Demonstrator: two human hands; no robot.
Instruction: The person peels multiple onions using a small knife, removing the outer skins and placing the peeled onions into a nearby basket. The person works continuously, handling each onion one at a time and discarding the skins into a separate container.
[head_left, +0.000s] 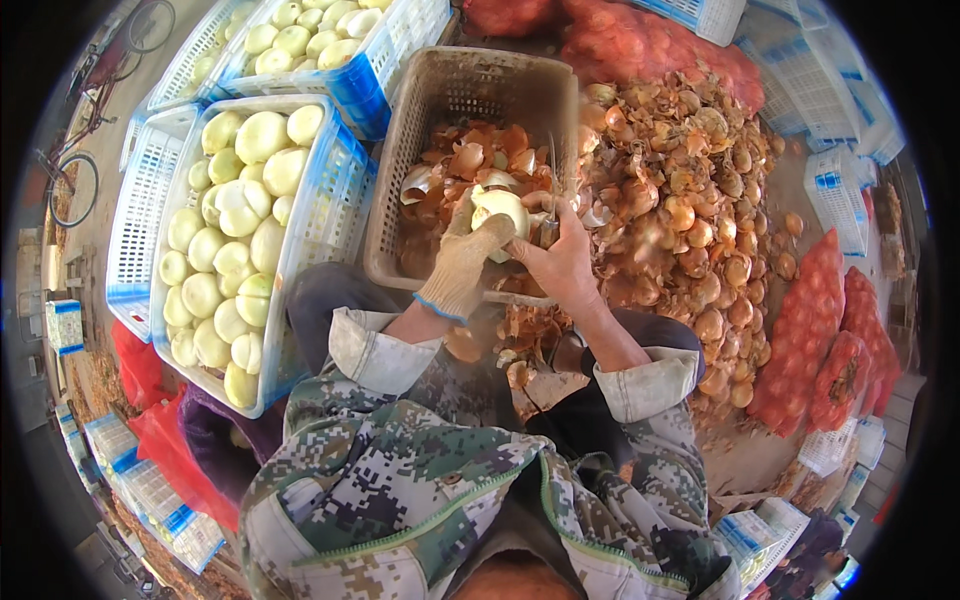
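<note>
My left hand, in a cream knit glove with a blue cuff edge, grips a pale peeled onion over a dirty plastic crate. My bare right hand is closed around a knife whose thin blade points away from me. The thumb of that hand reaches to the onion's lower right side. Below both hands, loose brown onion skins lie inside the crate. Part of the knife handle is hidden by my fingers.
A large heap of unpeeled onions spreads right of the crate. Red mesh sacks stand beyond it, with another sack behind. At left, a blue-and-white crate holds peeled onions. A bicycle stands far left.
</note>
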